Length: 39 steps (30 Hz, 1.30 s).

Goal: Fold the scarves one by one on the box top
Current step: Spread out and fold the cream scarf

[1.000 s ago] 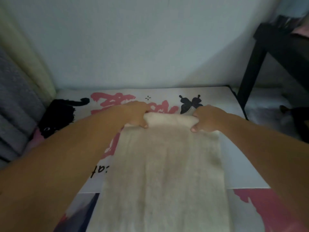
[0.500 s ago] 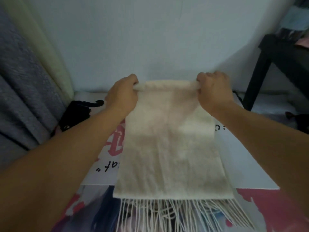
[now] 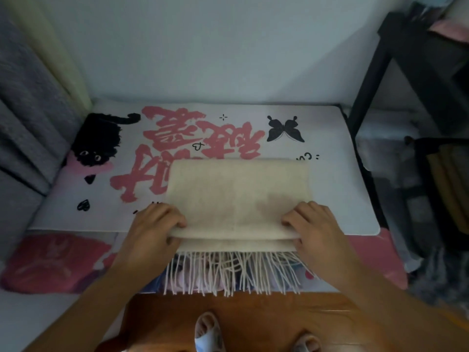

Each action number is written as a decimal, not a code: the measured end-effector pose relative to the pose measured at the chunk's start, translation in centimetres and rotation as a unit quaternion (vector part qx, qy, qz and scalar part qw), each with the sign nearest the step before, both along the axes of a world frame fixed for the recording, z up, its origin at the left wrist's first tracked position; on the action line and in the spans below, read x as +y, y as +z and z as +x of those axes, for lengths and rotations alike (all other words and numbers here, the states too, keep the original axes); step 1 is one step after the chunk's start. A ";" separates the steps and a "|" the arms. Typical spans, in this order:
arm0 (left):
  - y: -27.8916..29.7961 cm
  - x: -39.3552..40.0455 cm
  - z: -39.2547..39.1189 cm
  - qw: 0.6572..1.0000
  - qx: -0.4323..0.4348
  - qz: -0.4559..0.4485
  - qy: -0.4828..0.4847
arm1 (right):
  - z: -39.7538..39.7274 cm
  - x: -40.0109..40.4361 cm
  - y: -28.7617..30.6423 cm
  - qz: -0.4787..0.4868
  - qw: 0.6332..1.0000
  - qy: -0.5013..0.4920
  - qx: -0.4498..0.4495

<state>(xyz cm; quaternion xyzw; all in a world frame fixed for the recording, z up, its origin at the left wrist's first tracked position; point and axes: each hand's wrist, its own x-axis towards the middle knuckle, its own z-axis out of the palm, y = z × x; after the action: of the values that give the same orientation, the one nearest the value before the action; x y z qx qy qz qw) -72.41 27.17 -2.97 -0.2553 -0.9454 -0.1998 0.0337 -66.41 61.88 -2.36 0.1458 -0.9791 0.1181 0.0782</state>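
A cream scarf [image 3: 236, 189] lies folded on the white box top [image 3: 337, 174], which is printed with pink characters, a black cat and a butterfly. The scarf's folded edge sits at the near rim, and its fringe [image 3: 228, 270] hangs over the front of the box. My left hand [image 3: 152, 232] pinches the near left corner of the top layer. My right hand [image 3: 317, 229] pinches the near right corner, fingers on top and thumb tucked under.
A grey curtain [image 3: 28, 118] hangs close on the left. On the right, a black shelf frame [image 3: 368, 80] stands beside the box with dark items behind it. The wall rises just past the box. Below are a wooden floor [image 3: 241, 318] and slippered feet.
Both hands lifted the scarf's far end up off the box, then brought it toward me and down onto the near edge. The scarf now lies doubled over, with the fringe showing.
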 end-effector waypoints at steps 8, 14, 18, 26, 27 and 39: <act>1.8 1.8 1.2 0.992 -0.025 -0.104 -0.062 | 2.0 -0.1 -0.3 0.032 0.994 0.006 -0.102; 0.7 12.2 -3.4 0.984 -0.070 -0.162 -0.019 | -1.1 -3.1 3.5 0.000 0.994 -0.055 -0.098; -2.1 14.3 -2.7 0.970 -0.083 -0.229 0.019 | -8.6 -6.6 0.3 -0.023 0.970 -0.197 -0.140; -2.6 9.8 -3.6 0.964 -0.113 -0.180 0.160 | -8.5 -2.3 -3.8 0.013 0.968 -0.212 -0.135; -2.6 9.3 -3.4 0.964 -0.113 -0.179 0.160 | -8.4 -1.8 -3.8 0.019 0.967 -0.212 -0.140; 0.6 8.1 -5.1 0.959 -0.157 -0.214 0.095 | -9.3 -3.5 -1.7 0.046 0.978 -0.053 -0.198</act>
<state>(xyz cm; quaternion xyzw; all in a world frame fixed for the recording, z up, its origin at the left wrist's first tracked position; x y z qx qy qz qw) -77.50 35.25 -2.42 -0.1309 -0.9793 -0.0262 -0.1521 -75.66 58.38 -4.03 0.0704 -0.9859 0.0956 -0.1176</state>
